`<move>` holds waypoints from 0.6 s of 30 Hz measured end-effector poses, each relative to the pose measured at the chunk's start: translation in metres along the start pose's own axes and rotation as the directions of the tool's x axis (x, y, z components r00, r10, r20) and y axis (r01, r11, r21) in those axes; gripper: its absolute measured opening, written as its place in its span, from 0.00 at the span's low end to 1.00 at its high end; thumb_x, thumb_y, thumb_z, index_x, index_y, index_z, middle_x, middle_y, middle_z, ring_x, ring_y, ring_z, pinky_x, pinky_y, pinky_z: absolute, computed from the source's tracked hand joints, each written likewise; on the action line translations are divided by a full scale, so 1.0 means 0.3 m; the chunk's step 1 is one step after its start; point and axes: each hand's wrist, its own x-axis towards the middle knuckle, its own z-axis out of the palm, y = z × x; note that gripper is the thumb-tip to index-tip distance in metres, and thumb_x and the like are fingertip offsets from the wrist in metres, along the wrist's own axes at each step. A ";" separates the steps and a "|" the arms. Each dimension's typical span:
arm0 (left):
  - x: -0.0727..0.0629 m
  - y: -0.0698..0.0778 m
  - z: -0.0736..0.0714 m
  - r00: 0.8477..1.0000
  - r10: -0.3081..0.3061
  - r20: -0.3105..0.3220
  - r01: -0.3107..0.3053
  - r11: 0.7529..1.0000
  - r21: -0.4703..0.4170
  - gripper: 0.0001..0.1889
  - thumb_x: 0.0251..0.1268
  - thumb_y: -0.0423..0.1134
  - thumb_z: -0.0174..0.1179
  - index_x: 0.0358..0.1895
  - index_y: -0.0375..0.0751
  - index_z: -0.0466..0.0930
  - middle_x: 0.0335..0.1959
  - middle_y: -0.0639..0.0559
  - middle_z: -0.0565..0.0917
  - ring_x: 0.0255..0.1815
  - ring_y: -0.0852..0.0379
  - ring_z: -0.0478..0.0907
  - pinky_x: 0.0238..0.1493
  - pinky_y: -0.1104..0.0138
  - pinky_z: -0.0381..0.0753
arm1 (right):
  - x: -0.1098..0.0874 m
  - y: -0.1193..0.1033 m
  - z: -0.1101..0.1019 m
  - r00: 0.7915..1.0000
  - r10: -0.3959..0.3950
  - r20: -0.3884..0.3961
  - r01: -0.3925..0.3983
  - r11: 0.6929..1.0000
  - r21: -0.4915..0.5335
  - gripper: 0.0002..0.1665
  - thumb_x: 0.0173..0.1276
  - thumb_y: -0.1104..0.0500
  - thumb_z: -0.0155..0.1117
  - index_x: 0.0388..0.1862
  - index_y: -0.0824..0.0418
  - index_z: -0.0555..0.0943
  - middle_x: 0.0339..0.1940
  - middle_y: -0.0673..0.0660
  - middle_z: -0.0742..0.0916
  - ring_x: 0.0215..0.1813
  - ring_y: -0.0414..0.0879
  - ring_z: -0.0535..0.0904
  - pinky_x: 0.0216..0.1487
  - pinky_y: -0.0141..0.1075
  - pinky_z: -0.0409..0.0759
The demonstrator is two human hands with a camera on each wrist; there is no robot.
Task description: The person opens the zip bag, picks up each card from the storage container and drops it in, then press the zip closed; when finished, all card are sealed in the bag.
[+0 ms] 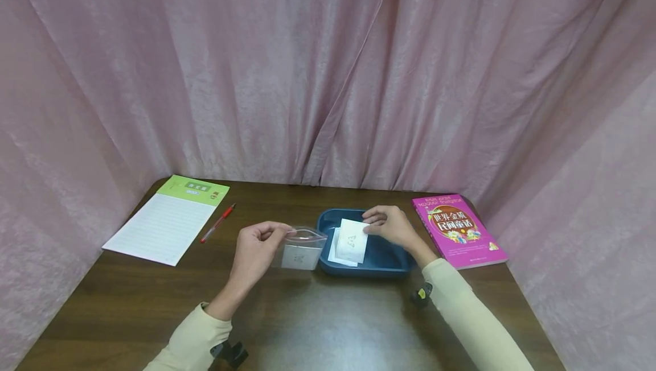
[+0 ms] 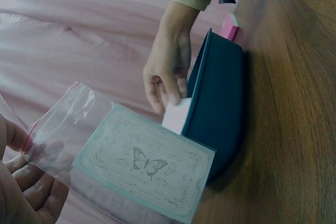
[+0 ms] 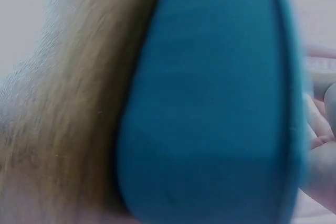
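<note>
My left hand pinches the top edge of a clear zip bag just left of the blue tray. Inside the bag sits a pale card with a butterfly print. My right hand reaches over the tray and pinches the edge of a white card, which bears a small dark drawing. More white paper shows beneath that card in the tray. From the right wrist, the tray's outer wall fills most of the view and covers much of the hand.
At the far left lies a writing pad with a green header, and beside it a red pen. A magenta book lies right of the tray. Pink curtains hang behind the brown table.
</note>
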 end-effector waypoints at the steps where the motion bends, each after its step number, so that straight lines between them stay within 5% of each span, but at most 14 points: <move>1: 0.000 0.000 0.000 1.000 0.001 0.001 -0.001 1.000 0.000 0.08 0.70 0.41 0.64 0.37 0.42 0.91 0.35 0.49 0.91 0.32 0.56 0.82 0.31 0.69 0.72 | -0.004 -0.009 -0.008 1.000 0.003 0.006 -0.003 1.000 0.021 0.18 0.62 0.63 0.77 0.51 0.65 0.86 0.41 0.57 0.91 0.44 0.49 0.88 0.46 0.42 0.86; 6: 0.002 0.002 -0.001 1.000 0.002 -0.003 -0.002 1.000 -0.002 0.08 0.70 0.41 0.65 0.37 0.43 0.92 0.34 0.49 0.91 0.32 0.56 0.81 0.29 0.69 0.71 | -0.022 -0.046 -0.034 1.000 -0.013 0.000 0.013 1.000 0.024 0.16 0.64 0.60 0.76 0.50 0.63 0.87 0.39 0.56 0.91 0.42 0.48 0.88 0.45 0.41 0.86; 18: -0.002 0.005 0.001 1.000 -0.001 0.007 0.001 1.000 -0.014 0.09 0.71 0.42 0.64 0.38 0.42 0.91 0.36 0.50 0.92 0.36 0.57 0.85 0.33 0.69 0.75 | -0.053 -0.123 -0.058 0.982 -0.154 -0.108 0.128 0.968 -0.216 0.06 0.68 0.55 0.73 0.42 0.53 0.89 0.36 0.49 0.91 0.35 0.42 0.85 0.34 0.37 0.83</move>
